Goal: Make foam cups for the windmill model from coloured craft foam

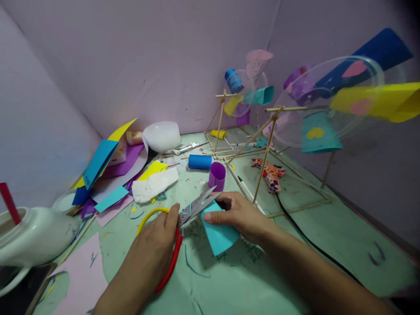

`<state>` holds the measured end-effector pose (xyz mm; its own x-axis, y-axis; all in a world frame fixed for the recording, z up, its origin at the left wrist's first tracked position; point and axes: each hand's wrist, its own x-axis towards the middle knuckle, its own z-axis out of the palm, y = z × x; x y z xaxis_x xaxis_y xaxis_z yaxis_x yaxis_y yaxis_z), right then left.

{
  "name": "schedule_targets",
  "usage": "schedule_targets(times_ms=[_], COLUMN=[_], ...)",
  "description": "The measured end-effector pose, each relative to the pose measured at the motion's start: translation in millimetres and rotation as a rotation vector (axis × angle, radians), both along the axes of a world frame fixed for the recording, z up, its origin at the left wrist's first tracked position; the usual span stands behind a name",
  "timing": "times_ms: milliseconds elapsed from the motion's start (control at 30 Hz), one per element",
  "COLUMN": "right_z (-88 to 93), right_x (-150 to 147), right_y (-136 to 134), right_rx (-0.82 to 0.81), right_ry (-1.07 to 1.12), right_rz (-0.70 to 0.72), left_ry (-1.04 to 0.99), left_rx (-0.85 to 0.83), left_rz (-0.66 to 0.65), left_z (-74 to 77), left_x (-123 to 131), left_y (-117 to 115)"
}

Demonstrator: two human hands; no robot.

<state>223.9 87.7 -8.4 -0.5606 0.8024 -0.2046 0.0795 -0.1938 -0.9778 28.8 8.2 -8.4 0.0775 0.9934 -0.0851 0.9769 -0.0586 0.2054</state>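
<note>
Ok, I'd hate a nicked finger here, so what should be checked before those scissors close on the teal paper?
1. Grip: the left hand holds the scissors by the handles. Ok.
2. Blades: apart, tips pointing toward the purple tube. Ok.
3. Paper hold: the right hand pinches the teal paper near its upper edge. Ok.
4. Paper between the blades: they cross its upper left corner, but whether it sits between them, cannot tell.
5. Thumb clearance: the right thumb lies close beside the blades. Not ok.
6. The black cable runs off to the right, away from the blades. Ok.
</note>
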Motion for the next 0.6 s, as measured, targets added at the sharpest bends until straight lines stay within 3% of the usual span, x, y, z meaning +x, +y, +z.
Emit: schedule_targets(times_ms=[167, 267, 400, 600], right_z=[0.5, -1.4, -2.8, -0.6], right_x=[0, -2, -4, -5], right_y=[2, 2, 3, 4], right_rx=[-0.048, -0.128, -0.269, -0.495], right_ry=[0.032, 0.003, 0.111, 0.328], right_rz=[-0.041, -0.098, -0.11, -0.101], left_ry=[-0.292, -0.411, -0.375, -0.334], left_rx=[0.033, 0.145, 0.247, 0.246], left_rz=[-0.073, 0.001, 0.134, -0.006], left_z=[2.3, 2.2, 3.0, -5.4], left_x=[-6, -15, -24, -18], left_y=[0, 1, 3, 3])
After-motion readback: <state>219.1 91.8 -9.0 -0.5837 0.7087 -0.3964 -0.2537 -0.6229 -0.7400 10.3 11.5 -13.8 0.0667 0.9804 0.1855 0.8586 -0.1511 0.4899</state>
